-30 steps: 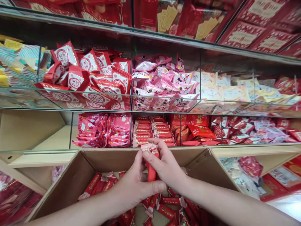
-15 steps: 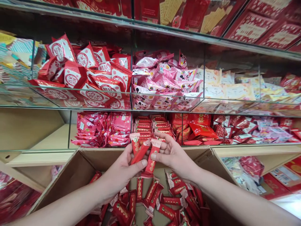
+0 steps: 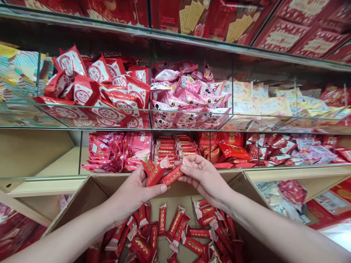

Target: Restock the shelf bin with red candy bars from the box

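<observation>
My left hand (image 3: 142,195) is closed on two red candy bars (image 3: 155,175), slim wrapped sticks with pale pink crimped ends and gold print. Between the thumb and fingers of my right hand (image 3: 204,179) is another red candy bar (image 3: 172,176), tilted, its left end reaching my left hand. Both hands are above the back edge of an open cardboard box (image 3: 105,186). Many loose bars of the same kind (image 3: 175,224) lie scattered on its bottom. Behind my hands, a shelf compartment holds neat stacks of matching bars (image 3: 165,148), partly hidden by my fingers.
Pink packets (image 3: 102,149) fill the compartment left of the stacks, and red packets (image 3: 233,146) the one on the right. Above, a glass-fronted shelf (image 3: 117,124) holds red-and-white and pink bags. Glass dividers stand between compartments. Boxes (image 3: 333,201) show at lower right.
The bar in my right hand has swung from nearly upright to a flatter slant. My left hand has moved a little left with its bars, which now spread apart.
</observation>
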Action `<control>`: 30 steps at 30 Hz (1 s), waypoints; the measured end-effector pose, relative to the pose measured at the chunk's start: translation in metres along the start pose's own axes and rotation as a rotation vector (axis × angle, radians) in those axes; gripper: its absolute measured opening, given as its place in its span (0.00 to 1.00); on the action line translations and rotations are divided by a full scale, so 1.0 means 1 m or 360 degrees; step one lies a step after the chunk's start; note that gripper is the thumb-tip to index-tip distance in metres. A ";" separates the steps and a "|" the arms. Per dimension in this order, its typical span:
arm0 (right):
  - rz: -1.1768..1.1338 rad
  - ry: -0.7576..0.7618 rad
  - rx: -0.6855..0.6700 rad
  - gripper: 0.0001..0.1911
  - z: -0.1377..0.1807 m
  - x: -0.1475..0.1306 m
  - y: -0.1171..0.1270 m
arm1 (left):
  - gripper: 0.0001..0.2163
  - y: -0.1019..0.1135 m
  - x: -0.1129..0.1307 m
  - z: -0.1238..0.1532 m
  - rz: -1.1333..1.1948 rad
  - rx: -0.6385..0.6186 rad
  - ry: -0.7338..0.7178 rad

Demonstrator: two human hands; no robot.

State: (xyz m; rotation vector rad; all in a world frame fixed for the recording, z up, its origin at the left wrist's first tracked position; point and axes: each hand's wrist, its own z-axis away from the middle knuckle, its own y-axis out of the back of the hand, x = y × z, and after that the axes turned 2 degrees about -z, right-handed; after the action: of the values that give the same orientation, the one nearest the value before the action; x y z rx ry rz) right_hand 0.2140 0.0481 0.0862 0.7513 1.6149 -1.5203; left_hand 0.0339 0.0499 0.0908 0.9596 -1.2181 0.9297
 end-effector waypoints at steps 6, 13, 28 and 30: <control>-0.0051 -0.0110 -0.0042 0.13 -0.001 0.002 0.002 | 0.17 0.002 -0.001 -0.004 -0.0137 0.0035 -0.0157; 0.0426 0.0535 -0.0289 0.10 0.011 -0.007 -0.004 | 0.11 0.012 0.004 0.000 0.0496 -0.0107 0.0100; 0.0756 0.0320 -0.0558 0.05 0.000 -0.006 0.012 | 0.12 0.015 0.005 -0.005 0.0404 0.0242 -0.0189; 0.0635 0.0233 -0.0515 0.13 -0.001 -0.005 0.011 | 0.13 0.016 0.005 -0.007 0.0311 0.0293 -0.0230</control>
State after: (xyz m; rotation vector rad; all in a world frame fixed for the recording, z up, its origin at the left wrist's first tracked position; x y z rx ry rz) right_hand 0.2252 0.0505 0.0844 0.9487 1.6438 -0.9141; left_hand 0.0215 0.0616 0.0962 1.0817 -1.3841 1.1583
